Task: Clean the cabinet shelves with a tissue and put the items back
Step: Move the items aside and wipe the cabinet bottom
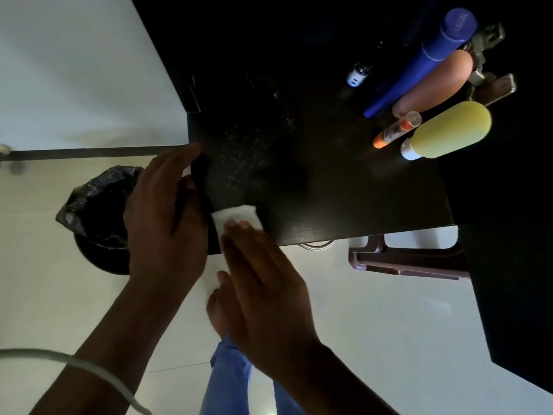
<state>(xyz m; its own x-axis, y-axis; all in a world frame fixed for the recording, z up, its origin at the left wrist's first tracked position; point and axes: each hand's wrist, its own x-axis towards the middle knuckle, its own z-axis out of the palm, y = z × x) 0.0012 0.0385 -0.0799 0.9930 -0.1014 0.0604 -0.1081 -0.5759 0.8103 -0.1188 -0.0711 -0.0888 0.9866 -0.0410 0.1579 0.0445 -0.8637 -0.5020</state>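
Tissue (pixel 235 215): white, folded to a small pad, lying flat on the front part of the dark shelf (pixel 344 187), near its left corner. Judged soft, very light, limp and easily torn or bunched; best driven by flat pressure from above, or lifted by pinching a folded edge.

Right hand (pixel 263 295): fingers straight and together, tips pressing on the near edge of the tissue. The grip is not clamped round it; it presses flat.

Left hand (pixel 163 223): just beside the tissue, at the shelf's left front corner. Fingers extended over the edge, thumb toward the tissue; whether it cups, steadies or holds something dark there cannot be told.

Shelf: dark, smooth panel, pale dust specks scattered behind the tissue, so wiping is judged unfinished.

Items on the shelf, right rear, well apart from the tissue: blue tube (pixel 425 55), pink tube (pixel 434 82), yellow bottle (pixel 449 131) with a white cap, slim orange-capped tube (pixel 395 130), small dark bottle (pixel 359 74). All look light; the smooth rounded ones may roll or slip if knocked.

Below: bin (pixel 98 217) with a black liner on the pale floor, left of the hands; brown stool (pixel 404 259) under the shelf's right front.
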